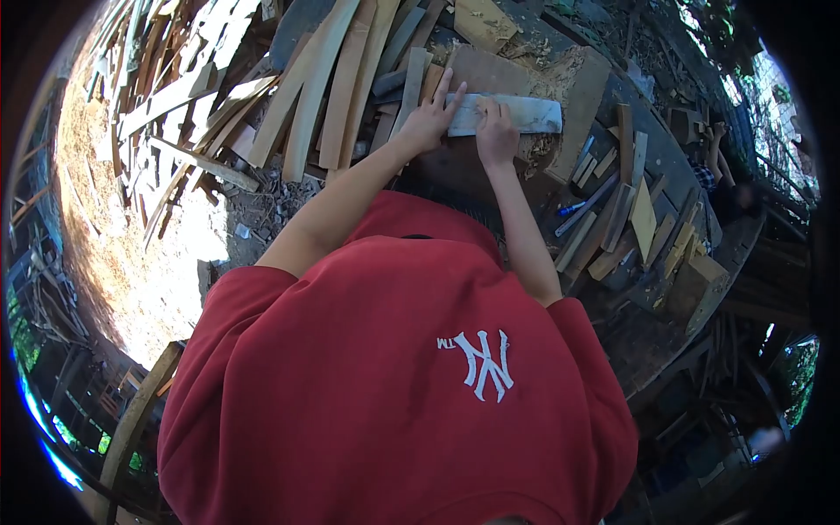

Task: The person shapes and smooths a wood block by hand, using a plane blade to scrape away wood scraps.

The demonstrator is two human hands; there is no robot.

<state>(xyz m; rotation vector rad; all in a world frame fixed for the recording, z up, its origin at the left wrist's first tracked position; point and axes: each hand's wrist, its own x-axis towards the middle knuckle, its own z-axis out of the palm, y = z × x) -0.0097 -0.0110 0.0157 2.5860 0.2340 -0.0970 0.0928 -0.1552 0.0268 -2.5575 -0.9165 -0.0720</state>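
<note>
While the red shirt (pixel 385 376) with its white emblem fills the lower half of the view, both bare arms stretch up and away from it to a cluttered wooden table (pixel 652 337) strewn with offcuts. Left of the table a big heap of wood strips and planks (pixel 262 96) lies fanned over sawdust-covered ground (pixel 122 254), partly in bright sun. On the table's right part lie many short wood blocks (pixel 643 219), and a blue pen-like item (pixel 570 209) sits among them; what it is exactly cannot be told. A second person (pixel 722 166) is seated at the far right edge, well apart from the work. Near the top centre, a pale flat board (pixel 516 114) lies crosswise on a darker wooden slab (pixel 490 74), with sawdust piled just beside its right end. The left hand (pixel 430 118) rests on the board's left end, fingers spread wide and flat, pressing down on it and not curled around it. The right hand (pixel 495 133) lies on the board's near edge just beside the left, fingers drawn together and bent over the wood; whether it holds any small tool cannot be told.
</note>
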